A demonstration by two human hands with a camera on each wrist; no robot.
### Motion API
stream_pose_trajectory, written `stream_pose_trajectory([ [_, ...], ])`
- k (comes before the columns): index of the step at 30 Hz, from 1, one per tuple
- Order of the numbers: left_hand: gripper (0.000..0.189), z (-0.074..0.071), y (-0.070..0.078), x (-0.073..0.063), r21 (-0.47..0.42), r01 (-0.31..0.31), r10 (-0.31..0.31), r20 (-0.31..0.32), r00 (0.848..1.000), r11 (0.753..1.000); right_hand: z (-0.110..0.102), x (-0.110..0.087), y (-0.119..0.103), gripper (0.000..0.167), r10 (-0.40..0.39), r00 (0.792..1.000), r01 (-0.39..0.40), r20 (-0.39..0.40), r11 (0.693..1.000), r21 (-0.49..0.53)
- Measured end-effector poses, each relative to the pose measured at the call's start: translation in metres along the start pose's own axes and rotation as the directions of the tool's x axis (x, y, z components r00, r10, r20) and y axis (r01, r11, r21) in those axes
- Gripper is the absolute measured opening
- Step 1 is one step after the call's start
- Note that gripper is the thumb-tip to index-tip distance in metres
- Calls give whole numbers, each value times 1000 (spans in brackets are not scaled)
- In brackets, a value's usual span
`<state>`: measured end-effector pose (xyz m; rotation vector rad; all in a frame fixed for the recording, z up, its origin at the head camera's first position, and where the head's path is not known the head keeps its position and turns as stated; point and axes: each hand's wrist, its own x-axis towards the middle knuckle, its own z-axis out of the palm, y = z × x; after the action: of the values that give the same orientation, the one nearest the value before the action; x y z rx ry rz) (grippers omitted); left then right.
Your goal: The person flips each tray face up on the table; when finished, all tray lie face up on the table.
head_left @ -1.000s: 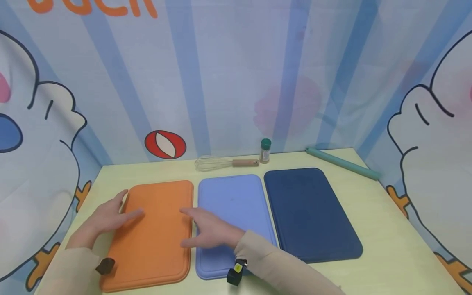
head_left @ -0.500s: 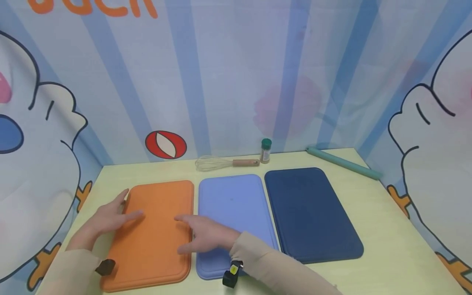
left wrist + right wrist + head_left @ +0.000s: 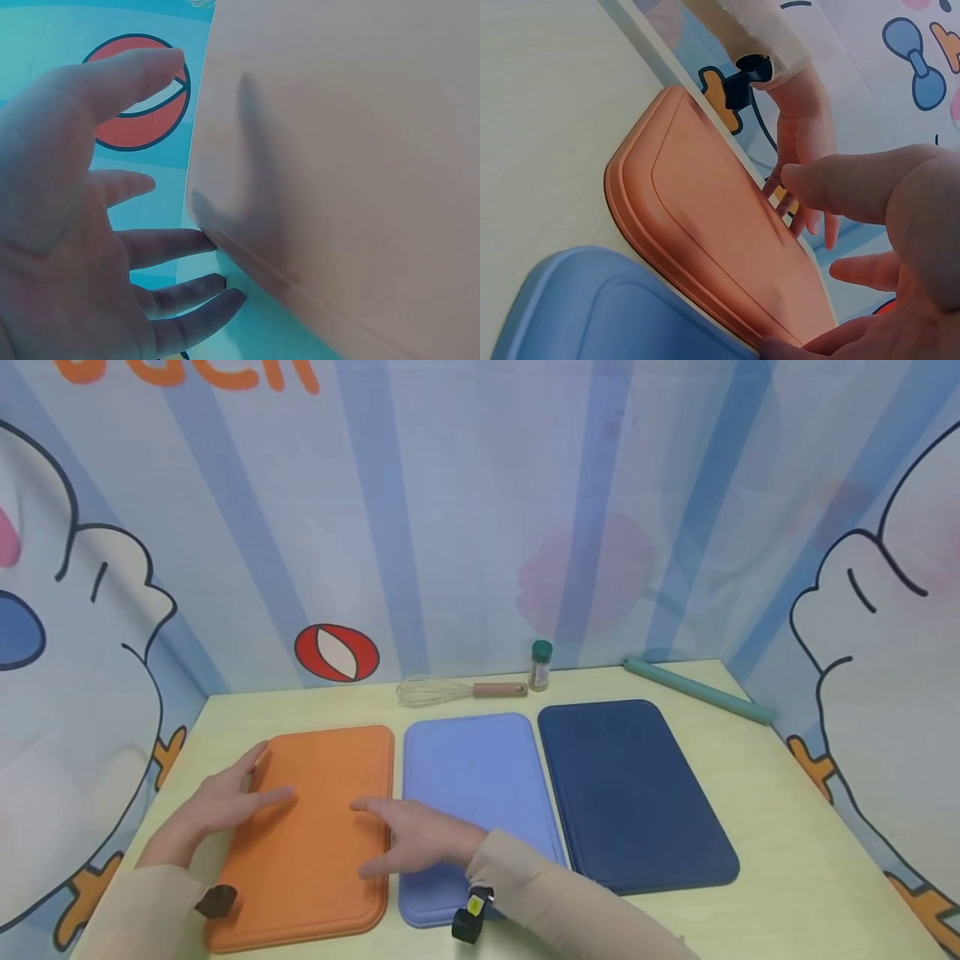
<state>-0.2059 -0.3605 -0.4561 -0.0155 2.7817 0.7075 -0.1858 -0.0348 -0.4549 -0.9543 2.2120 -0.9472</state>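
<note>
A flat, rounded orange board is flanked by the left hand and right hand, fingers spread and released; a periwinkle rectangular board is placed just right.

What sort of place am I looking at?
Probably a staged mock kitchen setup: an orange board, likely for cutting, and a whisk lie on a table before a cartoon-printed backdrop.

So, on the yellowish table, an orange board, periwinkle board and navy board are lined up side by side, with a whisk, green-capped jar and teal rod just parked toward the back.
</note>
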Motion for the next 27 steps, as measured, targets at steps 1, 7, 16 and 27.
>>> stream_pose_trajectory([
  [1,113,0,0,0,-13,3,-3,5,1000,1000,0,0,0,82,0,1000,0,2,1000,7],
  [7,111,1,1,2,-108,15,-11,32,999,994,-1,-1,1,82,-1,1000,1,15,999,40],
  [16,113,1,2,3,-162,11,-6,33,999,987,-2,0,3,81,-6,1000,5,19,999,38],
  [27,111,1,3,3,-243,-14,14,2,1000,970,-4,-2,0,79,2,1000,-3,23,999,33],
])
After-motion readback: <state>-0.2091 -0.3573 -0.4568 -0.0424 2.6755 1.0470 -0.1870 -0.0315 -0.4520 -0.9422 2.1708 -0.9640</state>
